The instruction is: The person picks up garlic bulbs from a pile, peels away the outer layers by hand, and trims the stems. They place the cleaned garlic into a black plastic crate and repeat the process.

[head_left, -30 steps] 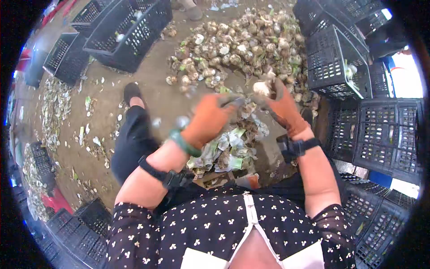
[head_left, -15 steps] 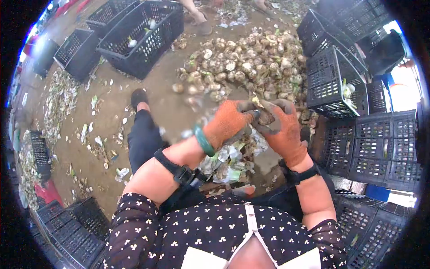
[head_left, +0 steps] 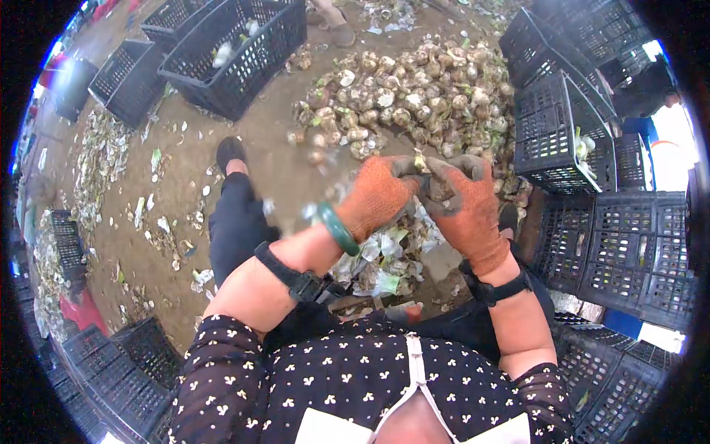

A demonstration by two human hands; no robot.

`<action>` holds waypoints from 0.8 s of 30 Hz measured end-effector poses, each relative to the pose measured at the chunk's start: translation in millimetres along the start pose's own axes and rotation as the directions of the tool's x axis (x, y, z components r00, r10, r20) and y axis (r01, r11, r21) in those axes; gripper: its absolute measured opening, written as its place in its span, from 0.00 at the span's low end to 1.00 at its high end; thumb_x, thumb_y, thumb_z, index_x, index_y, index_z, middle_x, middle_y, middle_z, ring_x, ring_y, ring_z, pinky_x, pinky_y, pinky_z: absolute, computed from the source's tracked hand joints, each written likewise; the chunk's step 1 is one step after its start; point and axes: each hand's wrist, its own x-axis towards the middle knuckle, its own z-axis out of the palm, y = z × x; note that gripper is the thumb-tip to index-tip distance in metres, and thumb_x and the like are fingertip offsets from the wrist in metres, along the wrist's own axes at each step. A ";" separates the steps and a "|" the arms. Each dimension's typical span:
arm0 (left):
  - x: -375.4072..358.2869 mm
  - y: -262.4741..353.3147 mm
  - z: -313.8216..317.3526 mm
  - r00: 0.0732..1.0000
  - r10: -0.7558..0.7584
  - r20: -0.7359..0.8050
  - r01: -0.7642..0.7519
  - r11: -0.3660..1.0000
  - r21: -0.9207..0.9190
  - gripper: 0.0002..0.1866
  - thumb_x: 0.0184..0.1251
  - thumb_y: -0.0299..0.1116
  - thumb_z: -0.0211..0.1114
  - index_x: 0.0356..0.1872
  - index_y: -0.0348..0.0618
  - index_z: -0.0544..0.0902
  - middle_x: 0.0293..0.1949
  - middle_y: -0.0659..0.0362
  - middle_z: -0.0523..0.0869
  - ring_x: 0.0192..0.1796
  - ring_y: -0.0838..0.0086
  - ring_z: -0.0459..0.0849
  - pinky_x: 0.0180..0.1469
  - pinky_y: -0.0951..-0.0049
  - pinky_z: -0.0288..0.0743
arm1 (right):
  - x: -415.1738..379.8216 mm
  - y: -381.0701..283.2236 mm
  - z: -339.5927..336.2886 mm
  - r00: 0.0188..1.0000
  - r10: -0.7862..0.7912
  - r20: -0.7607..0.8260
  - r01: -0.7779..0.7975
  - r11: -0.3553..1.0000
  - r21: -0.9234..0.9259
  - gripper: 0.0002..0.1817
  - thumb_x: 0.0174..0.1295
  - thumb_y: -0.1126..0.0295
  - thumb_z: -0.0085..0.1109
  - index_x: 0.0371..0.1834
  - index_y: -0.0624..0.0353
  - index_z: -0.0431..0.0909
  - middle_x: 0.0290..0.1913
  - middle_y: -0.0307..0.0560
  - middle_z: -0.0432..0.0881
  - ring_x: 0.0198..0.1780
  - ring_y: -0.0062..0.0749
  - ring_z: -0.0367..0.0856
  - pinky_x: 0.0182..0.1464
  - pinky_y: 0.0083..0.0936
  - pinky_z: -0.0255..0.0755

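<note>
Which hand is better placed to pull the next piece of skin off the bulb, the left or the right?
Probably the left hand. Its fingertips pinch at the top of the bulb, where a pale scrap sticks up. The right hand wraps around the bulb from the side and below, so it serves better as the holder.

- Both gloved hands, the left hand (head_left: 379, 194) and right hand (head_left: 467, 207), have closed together around the bulb (head_left: 436, 191).
- A second ago the right hand held it raised, apart.
</note>
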 end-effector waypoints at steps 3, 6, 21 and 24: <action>4.8 -5.1 -0.3 0.999 0.000 0.052 0.006 0.993 -0.119 0.14 0.59 0.34 0.59 0.45 0.40 0.80 0.33 0.59 0.84 0.33 0.78 0.79 0.38 0.74 0.74 | -0.7 -2.2 -8.8 0.939 0.294 0.180 -0.344 0.807 0.479 0.31 0.40 0.69 0.69 0.52 0.58 0.72 0.44 0.46 0.76 0.47 0.36 0.72 0.51 0.31 0.67; 11.1 -9.9 -2.8 0.992 -0.021 0.127 0.052 0.968 -0.247 0.15 0.59 0.35 0.62 0.45 0.39 0.80 0.36 0.61 0.84 0.35 0.77 0.79 0.39 0.73 0.74 | -5.0 19.2 -8.1 0.840 0.396 0.371 -0.511 0.349 0.786 0.31 0.43 0.71 0.68 0.54 0.61 0.69 0.46 0.44 0.76 0.47 0.28 0.73 0.51 0.25 0.69; -5.8 9.3 14.6 0.892 0.401 -0.207 -0.326 0.891 0.316 0.17 0.48 0.26 0.62 0.43 0.51 0.82 0.39 0.53 0.81 0.39 0.59 0.82 0.41 0.65 0.76 | -4.7 9.4 22.3 0.684 0.429 0.590 -0.395 -0.461 0.794 0.24 0.65 0.47 0.39 0.42 0.56 0.73 0.31 0.39 0.79 0.33 0.28 0.80 0.31 0.22 0.74; -11.9 5.9 31.0 0.871 0.466 -0.155 -0.388 0.847 0.364 0.21 0.46 0.25 0.61 0.46 0.56 0.80 0.42 0.53 0.81 0.42 0.56 0.81 0.45 0.62 0.76 | -13.6 20.5 31.1 0.957 0.250 -0.150 -0.194 0.930 0.311 0.22 0.61 0.61 0.53 0.54 0.62 0.65 0.36 0.48 0.79 0.35 0.38 0.80 0.38 0.29 0.73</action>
